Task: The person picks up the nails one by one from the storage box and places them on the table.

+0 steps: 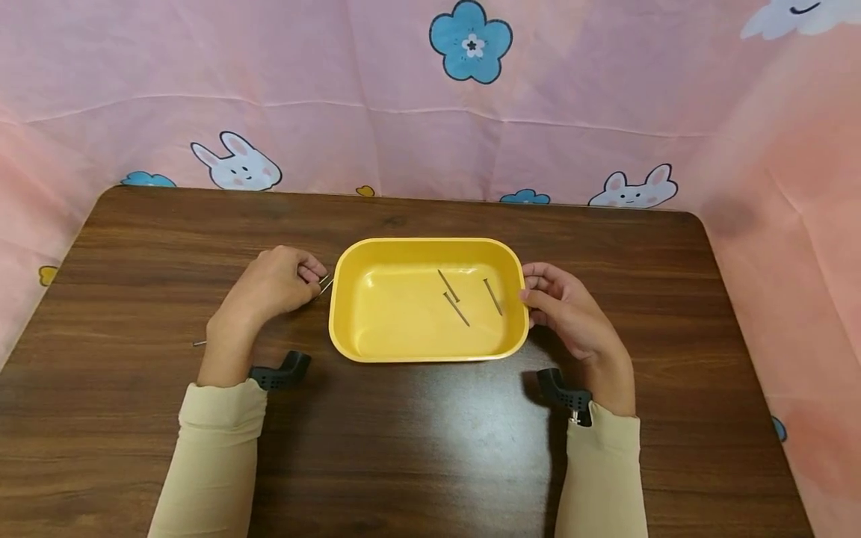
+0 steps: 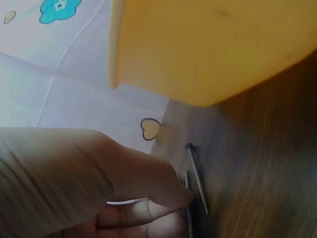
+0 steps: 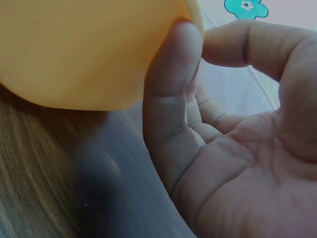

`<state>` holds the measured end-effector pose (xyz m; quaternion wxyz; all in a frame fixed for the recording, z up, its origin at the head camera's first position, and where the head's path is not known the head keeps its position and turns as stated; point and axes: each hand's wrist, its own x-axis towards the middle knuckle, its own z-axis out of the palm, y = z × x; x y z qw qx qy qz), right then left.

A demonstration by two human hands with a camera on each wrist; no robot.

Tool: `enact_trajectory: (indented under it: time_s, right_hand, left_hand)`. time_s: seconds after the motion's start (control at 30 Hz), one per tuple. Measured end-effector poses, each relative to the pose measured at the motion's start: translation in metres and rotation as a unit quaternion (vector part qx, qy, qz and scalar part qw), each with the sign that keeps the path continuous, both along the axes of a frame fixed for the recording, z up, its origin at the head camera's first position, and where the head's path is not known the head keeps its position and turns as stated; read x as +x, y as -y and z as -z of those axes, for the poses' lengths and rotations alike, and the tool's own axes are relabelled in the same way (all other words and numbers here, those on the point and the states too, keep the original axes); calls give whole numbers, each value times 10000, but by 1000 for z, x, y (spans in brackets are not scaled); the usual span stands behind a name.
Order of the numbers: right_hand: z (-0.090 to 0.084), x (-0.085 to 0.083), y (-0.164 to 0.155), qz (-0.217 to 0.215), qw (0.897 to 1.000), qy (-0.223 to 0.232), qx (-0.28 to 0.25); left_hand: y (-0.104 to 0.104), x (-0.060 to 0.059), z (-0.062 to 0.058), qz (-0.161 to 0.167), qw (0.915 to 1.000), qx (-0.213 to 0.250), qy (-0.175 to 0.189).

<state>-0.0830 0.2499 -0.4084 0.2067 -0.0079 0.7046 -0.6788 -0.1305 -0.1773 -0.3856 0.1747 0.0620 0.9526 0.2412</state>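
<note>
A yellow rectangular tray (image 1: 430, 354) stands on the table with three nails inside, one of them a nail (image 1: 493, 297) toward its right end. My right hand (image 1: 568, 308) holds the tray's right rim between thumb and fingers; the right wrist view shows fingertips against the yellow wall (image 3: 89, 59). Left of the tray, my left hand (image 1: 272, 282) has thumb and fingers closed around a thin nail (image 2: 188, 213), partly hidden by the thumb. Just beside it, a second nail (image 2: 198, 178) lies on the wood.
Another nail (image 1: 199, 343) pokes out beside the left wrist, mostly covered by the arm. The brown wooden table (image 1: 430, 448) reaches back to a pink cloth (image 1: 323, 90) printed with rabbits and flowers. Black wrist mounts (image 1: 279, 371) sit at both cuffs.
</note>
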Motion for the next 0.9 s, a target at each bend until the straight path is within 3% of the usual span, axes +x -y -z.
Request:
enact_trajectory:
  time_s: [0.27, 0.47, 0.7, 0.9]
  right_hand:
    - [-2, 0, 2, 29, 10000, -1, 16]
    - [0, -1, 4, 11, 10000, 69, -67]
    - [2, -6, 6, -7, 9995, 25, -319]
    - [2, -4, 2, 122, 9989, 66, -458]
  left_hand:
    - [-11, 10, -15, -67, 9995, 277, -115]
    - [-14, 13, -18, -15, 9937, 1039, 421]
    - [-8, 15, -15, -82, 9680, 2101, 1368]
    - [-10, 12, -13, -225, 9430, 2721, 1902]
